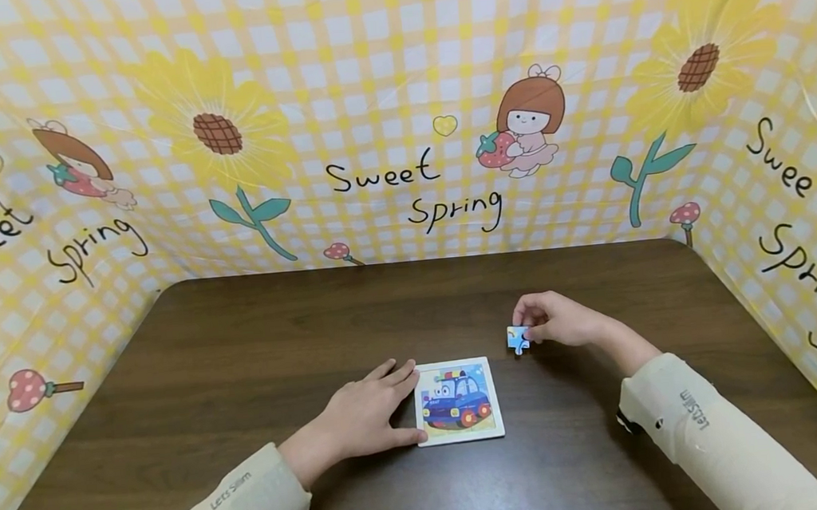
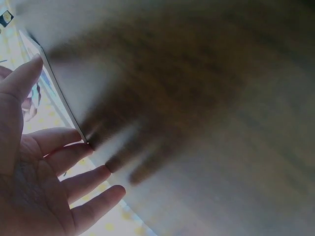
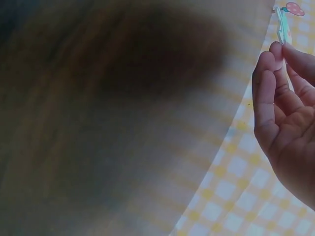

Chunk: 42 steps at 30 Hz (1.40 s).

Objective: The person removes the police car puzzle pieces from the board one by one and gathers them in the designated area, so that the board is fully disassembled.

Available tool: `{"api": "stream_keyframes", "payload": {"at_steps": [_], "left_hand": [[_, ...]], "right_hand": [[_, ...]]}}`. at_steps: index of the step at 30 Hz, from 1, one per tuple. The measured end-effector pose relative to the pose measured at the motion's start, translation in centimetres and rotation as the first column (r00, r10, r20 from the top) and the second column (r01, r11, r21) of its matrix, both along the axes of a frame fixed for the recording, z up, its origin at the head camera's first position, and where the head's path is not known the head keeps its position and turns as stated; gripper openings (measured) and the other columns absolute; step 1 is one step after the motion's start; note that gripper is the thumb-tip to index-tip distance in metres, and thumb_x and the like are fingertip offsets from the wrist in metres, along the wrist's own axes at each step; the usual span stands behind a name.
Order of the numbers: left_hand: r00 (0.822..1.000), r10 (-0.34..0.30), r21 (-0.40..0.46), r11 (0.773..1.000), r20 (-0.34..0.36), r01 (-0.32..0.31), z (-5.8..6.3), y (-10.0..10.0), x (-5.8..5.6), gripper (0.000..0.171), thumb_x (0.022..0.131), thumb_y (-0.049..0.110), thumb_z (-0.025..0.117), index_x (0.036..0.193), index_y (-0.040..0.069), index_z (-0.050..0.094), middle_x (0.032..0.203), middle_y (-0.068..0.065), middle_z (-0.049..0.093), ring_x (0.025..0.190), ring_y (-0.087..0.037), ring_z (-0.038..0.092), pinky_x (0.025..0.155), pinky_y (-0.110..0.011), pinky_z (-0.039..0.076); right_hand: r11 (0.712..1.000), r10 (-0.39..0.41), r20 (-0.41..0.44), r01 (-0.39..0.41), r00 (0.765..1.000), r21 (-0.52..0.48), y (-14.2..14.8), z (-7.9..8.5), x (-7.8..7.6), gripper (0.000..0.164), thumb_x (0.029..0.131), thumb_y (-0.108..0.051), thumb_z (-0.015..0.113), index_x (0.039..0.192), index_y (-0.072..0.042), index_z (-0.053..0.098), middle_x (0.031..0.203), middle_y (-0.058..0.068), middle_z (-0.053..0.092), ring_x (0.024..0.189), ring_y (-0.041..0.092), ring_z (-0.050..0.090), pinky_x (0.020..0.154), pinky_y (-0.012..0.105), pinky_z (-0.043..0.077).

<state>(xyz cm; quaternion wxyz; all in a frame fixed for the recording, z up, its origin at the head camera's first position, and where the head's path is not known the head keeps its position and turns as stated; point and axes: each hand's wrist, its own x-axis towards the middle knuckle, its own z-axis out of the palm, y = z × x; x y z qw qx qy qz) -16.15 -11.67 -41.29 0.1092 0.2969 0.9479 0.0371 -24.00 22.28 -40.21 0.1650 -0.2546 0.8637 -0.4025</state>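
The piece [image 1: 517, 338] is just left of the right hand [image 1: 558, 321], pinched at its right edge between thumb and fingertips. It is light blue with a touch of yellow at the far left corner. Its flat printed side shows to the head camera, and a tab points back towards the person; the right wrist view has it almost edge-on, as a thin sliver above the fingertips. Its long axis is hard to judge, since the fingers cover the right side.

Nearer the person and to the left of the right hand lies the puzzle [image 1: 462, 439], flat and about square, with no clear long axis. Its car [image 1: 457, 399] faces left, towards the left hand [image 1: 363, 411], which has its fingers spread and almost straight, thumb and fingertips against the frame's left edge.

Under both hands is a dark brown wood-grain table [image 1: 299, 328]. Beyond the hands and out to either side hangs a yellow-and-white checked cloth [image 1: 380, 73], with sunflowers, strawberries and "Sweet Spring" lettering.

The cream sleeves [image 1: 703, 424] run out of the head view at the bottom. Both wrist views are dim and blurred over the tabletop, and whether the piece touches the table cannot be told.
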Motion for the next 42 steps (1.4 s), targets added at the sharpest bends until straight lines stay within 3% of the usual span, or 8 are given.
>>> {"api": "stream_keyframes", "payload": {"at_steps": [14, 27, 35, 42], "left_hand": [[1.0, -0.011, 0.003, 1.0, 0.004, 0.011, 0.0, 0.0, 0.0, 0.089, 0.084, 0.068, 0.063, 0.151, 0.013, 0.043, 0.16, -0.005, 0.037, 0.148, -0.034, 0.034, 0.094, -0.056, 0.052], [1.0, -0.003, -0.002, 1.0, 0.014, 0.003, 0.0, -0.1, 0.0, 0.09, 0.084, 0.07, 0.062, 0.152, 0.014, 0.042, 0.161, -0.003, 0.035, 0.149, -0.033, 0.033, 0.095, -0.057, 0.051], [1.0, 0.001, 0.001, 1.0, 0.007, -0.001, 0.0, -0.1, 0.0, 0.09, 0.084, 0.069, 0.062, 0.152, 0.014, 0.042, 0.161, -0.003, 0.036, 0.149, -0.033, 0.033, 0.095, -0.058, 0.051], [1.0, -0.007, 0.006, 1.0, 0.0, 0.007, 0.1, -0.1, 0.1, 0.088, 0.084, 0.068, 0.063, 0.151, 0.013, 0.044, 0.16, -0.005, 0.037, 0.148, -0.033, 0.034, 0.094, -0.056, 0.052]], "right_hand": [[1.0, -0.006, 0.045, 0.004, 0.999, 0.029, -0.1, -0.8, -0.2, 0.01, 0.091, 0.01, 0.059, 0.1, 0.005, 0.059, 0.082, 0.011, 0.062, 0.07, 0.015, 0.053, 0.064, 0.029, 0.048], [0.992, -0.013, -0.076, 0.023, 0.997, 0.123, -0.2, -0.4, -0.2, 0.011, 0.089, 0.005, 0.065, 0.099, 0.003, 0.061, 0.079, 0.006, 0.06, 0.071, 0.013, 0.052, 0.067, 0.027, 0.045], [0.994, 0.042, -0.109, -0.03, 0.993, 0.108, -1.8, 0.3, 0.0, 0.01, 0.091, 0.004, 0.064, 0.101, 0.003, 0.062, 0.079, 0.005, 0.063, 0.073, 0.011, 0.055, 0.071, 0.027, 0.047], [0.989, 0.095, -0.086, -0.084, 0.992, 0.123, -4.4, 0.8, 0.2, 0.01, 0.091, 0.0, 0.066, 0.102, 0.001, 0.064, 0.08, 0.004, 0.064, 0.069, 0.011, 0.054, 0.066, 0.026, 0.048]]}}
